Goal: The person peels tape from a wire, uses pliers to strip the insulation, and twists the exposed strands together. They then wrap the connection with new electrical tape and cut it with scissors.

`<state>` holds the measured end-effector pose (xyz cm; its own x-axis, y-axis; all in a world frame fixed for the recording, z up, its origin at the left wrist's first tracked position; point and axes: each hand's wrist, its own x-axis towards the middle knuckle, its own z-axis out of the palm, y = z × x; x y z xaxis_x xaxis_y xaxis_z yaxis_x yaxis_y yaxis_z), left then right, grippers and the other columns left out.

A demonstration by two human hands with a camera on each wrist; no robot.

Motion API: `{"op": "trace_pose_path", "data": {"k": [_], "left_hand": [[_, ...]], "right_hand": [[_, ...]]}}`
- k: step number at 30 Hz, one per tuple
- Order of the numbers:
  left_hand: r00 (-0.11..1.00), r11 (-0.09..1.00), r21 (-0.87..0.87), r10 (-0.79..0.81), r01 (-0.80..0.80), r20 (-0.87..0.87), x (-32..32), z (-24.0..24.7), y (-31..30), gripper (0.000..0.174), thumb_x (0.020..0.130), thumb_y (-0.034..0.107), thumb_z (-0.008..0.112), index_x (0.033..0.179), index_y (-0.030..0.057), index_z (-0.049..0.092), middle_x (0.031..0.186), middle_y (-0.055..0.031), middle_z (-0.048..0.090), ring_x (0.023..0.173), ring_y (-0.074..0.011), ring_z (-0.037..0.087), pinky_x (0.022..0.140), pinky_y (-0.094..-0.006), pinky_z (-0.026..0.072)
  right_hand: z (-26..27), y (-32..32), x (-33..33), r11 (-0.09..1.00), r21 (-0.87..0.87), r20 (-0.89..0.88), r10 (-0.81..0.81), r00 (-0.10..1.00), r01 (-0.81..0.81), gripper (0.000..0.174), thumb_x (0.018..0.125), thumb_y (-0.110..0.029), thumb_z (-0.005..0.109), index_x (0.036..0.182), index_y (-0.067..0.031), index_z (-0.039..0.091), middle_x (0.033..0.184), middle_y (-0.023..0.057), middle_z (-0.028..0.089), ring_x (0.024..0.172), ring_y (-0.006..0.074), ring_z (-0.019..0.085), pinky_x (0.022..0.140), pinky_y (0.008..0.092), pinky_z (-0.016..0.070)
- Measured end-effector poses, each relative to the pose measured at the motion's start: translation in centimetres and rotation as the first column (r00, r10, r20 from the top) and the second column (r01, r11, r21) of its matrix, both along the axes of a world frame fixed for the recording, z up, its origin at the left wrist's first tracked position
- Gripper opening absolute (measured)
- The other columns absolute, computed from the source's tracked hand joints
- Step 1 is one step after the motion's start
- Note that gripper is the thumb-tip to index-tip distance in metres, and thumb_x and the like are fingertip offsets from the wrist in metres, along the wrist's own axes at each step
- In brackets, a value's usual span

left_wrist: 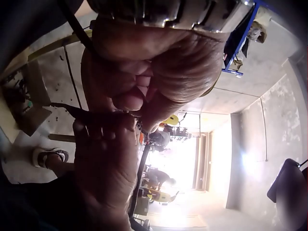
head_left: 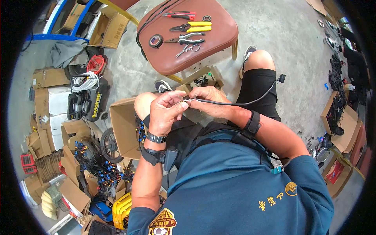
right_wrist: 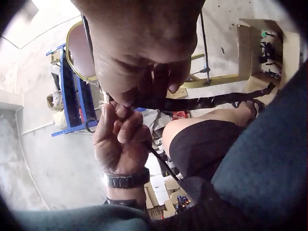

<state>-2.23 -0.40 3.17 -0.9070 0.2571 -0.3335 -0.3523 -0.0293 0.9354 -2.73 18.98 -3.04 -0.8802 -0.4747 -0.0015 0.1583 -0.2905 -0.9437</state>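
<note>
My left hand (head_left: 166,111), with a watch on its wrist, pinches thin stripped wires (head_left: 190,100) between thumb and fingertips. Close beside it, my right hand (head_left: 211,100) holds a black cable (head_left: 235,104) near those wires. The cable runs over the right forearm and ends in a small black connector (head_left: 282,78). In the right wrist view, pale wire strands (right_wrist: 107,98) show between both hands' fingertips, and a dark wrapped cable (right_wrist: 207,102) extends from under the right hand (right_wrist: 144,53). Fingers partly hide the wires in the left wrist view.
Ahead stands a brown chair seat (head_left: 219,43) bearing yellow-handled wire strippers (head_left: 199,26), pliers (head_left: 192,38), scissors (head_left: 188,49), a red utility knife (head_left: 180,15) and black tape (head_left: 156,40). An open carton (head_left: 125,129) is by the left knee; bundled wires (head_left: 105,172) lie further left.
</note>
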Motion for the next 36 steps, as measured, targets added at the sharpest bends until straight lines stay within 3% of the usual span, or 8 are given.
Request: {"op": "trace_pose_path", "data": {"k": [3,9,15,18,21,27,29,36], "left_hand": [[1.0,1.0,-0.008,0.006,-0.006,-0.026,0.1,0.0,-0.1,0.033,0.082,-0.002,0.074,0.115,-0.0008,0.066,0.077,-0.0003,0.063,0.053,-0.0058,0.052,0.044,-0.018,0.0365],[0.999,0.999,-0.041,0.005,-0.007,-0.041,0.3,0.1,0.2,0.037,0.082,-0.002,0.073,0.118,-0.0013,0.065,0.077,0.0007,0.059,0.053,-0.0053,0.05,0.043,-0.0177,0.0347],[0.999,0.998,-0.068,-0.009,0.007,-0.031,0.3,0.2,0.2,0.039,0.081,-0.003,0.074,0.119,-0.0001,0.066,0.078,0.001,0.059,0.054,-0.0053,0.05,0.044,-0.0177,0.0352],[0.999,0.999,-0.055,-0.006,0.005,-0.032,0.4,0.3,0.4,0.039,0.081,-0.003,0.074,0.119,0.0,0.066,0.077,0.0012,0.059,0.054,-0.0054,0.05,0.044,-0.0176,0.0355],[0.999,0.999,-0.051,-0.013,0.011,-0.033,0.3,0.5,0.6,0.039,0.081,-0.003,0.074,0.119,0.0,0.066,0.077,0.0012,0.059,0.054,-0.0055,0.05,0.044,-0.0177,0.0359],[0.998,0.996,-0.087,-0.038,0.035,-0.041,0.4,0.4,0.5,0.035,0.082,-0.002,0.074,0.116,-0.0005,0.067,0.077,-0.0001,0.062,0.055,-0.0056,0.052,0.045,-0.0182,0.0379],[0.998,0.997,-0.063,-0.052,0.05,-0.034,0.4,0.2,0.1,0.032,0.083,-0.001,0.074,0.115,-0.0012,0.067,0.079,-0.0021,0.066,0.058,-0.0057,0.054,0.047,-0.019,0.0419],[0.999,0.998,-0.063,-0.022,0.021,-0.024,0.6,0.4,0.5,0.024,0.084,-0.002,0.071,0.107,0.0007,0.07,0.073,0.0002,0.062,0.052,-0.0063,0.05,0.045,-0.0195,0.0364]], "right_hand": [[0.3,0.3,-0.1,0.998,0.054,0.095,0.003,0.995,-0.008,0.012,0.093,-0.014,0.069,0.091,-0.0022,0.068,0.081,-0.0017,0.062,0.078,0.0047,0.053,0.067,0.0245,0.0449],[0.1,0.4,0.0,0.999,-0.012,0.029,0.035,0.999,-0.035,0.015,0.093,-0.016,0.068,0.093,-0.0007,0.069,0.083,0.0002,0.065,0.078,0.0063,0.057,0.069,0.0247,0.0481],[-0.7,0.4,-0.4,0.996,-0.09,0.242,0.045,0.969,-0.024,0.015,0.094,-0.017,0.067,0.093,-0.0022,0.068,0.079,-0.0013,0.063,0.074,0.0063,0.056,0.066,0.0237,0.0475],[-0.6,0.6,-0.3,0.994,-0.063,0.213,0.097,0.972,-0.086,0.014,0.094,-0.017,0.067,0.093,-0.0027,0.067,0.079,-0.0021,0.062,0.073,0.0057,0.055,0.066,0.023,0.0463],[-1.5,0.2,-0.2,0.974,-0.199,0.155,0.14,0.978,-0.108,0.014,0.094,-0.016,0.067,0.092,-0.0024,0.067,0.079,-0.0021,0.062,0.074,0.0052,0.054,0.066,0.0227,0.0457],[-1.0,0.4,-0.1,0.995,-0.003,-0.089,0.096,0.991,-0.097,0.016,0.093,-0.017,0.068,0.094,-0.0012,0.066,0.081,-0.0009,0.063,0.078,0.0058,0.054,0.071,0.0258,0.0471],[-0.7,0.6,0.0,0.995,0.05,-0.114,0.092,0.989,-0.087,0.016,0.093,-0.017,0.068,0.094,-0.001,0.066,0.082,0.0001,0.064,0.078,0.0064,0.055,0.072,0.0271,0.0476],[0.0,1.1,0.2,0.988,0.154,-0.172,0.035,0.984,-0.008,0.015,0.091,-0.015,0.069,0.093,-0.0013,0.064,0.08,0.0045,0.065,0.076,0.0076,0.056,0.071,0.0287,0.0484]]}}
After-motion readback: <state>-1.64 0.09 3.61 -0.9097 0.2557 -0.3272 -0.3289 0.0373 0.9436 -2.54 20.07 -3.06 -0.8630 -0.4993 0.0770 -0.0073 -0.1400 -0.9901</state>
